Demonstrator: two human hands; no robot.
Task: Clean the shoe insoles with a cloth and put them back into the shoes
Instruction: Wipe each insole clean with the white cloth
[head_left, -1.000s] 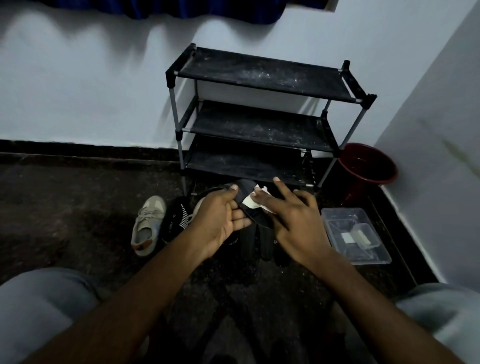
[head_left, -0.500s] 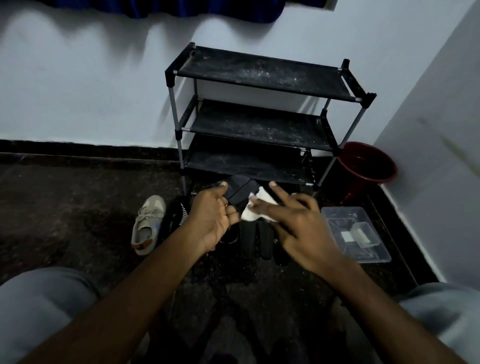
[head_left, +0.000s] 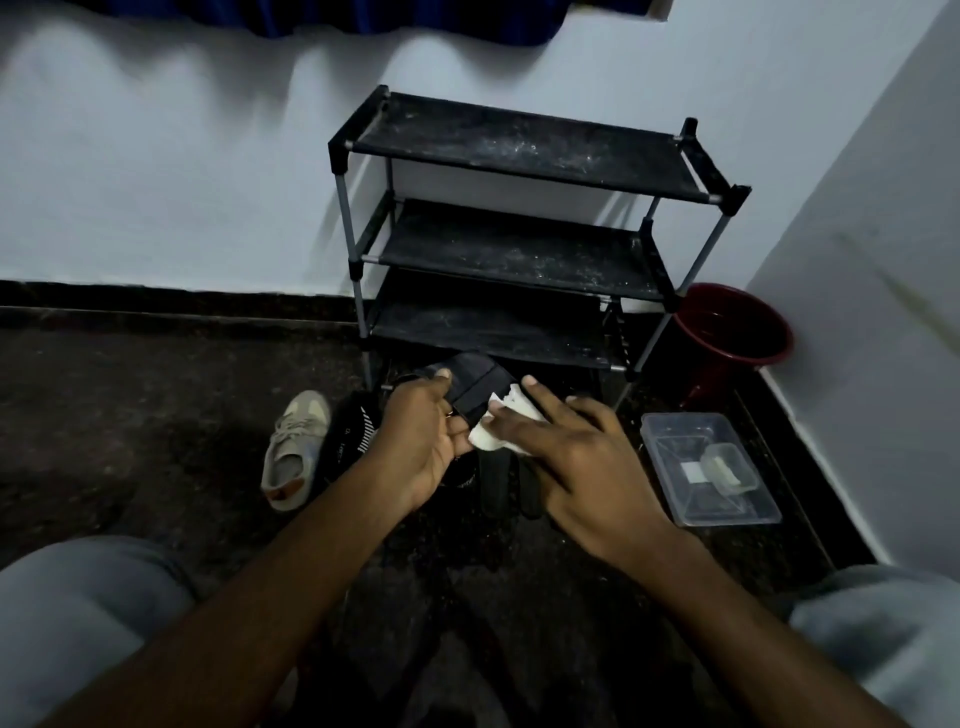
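Before the shoe rack (head_left: 519, 244), the left hand (head_left: 421, 436) grips the dark insole (head_left: 475, 382) by its edge, seemingly light and bendy, while the right hand (head_left: 582, 462) presses a white cloth (head_left: 485, 440) onto it, fingers flat.

Nothing can be read anywhere in the frame. The black shoe (head_left: 353, 436) left of centre has white stripes and a short line of pale lettering on its side (too small and dim to make out). A white patch (head_left: 692, 473) inside the clear plastic box (head_left: 662, 467) at the right of the frame looks like a label, but no characters show on it.
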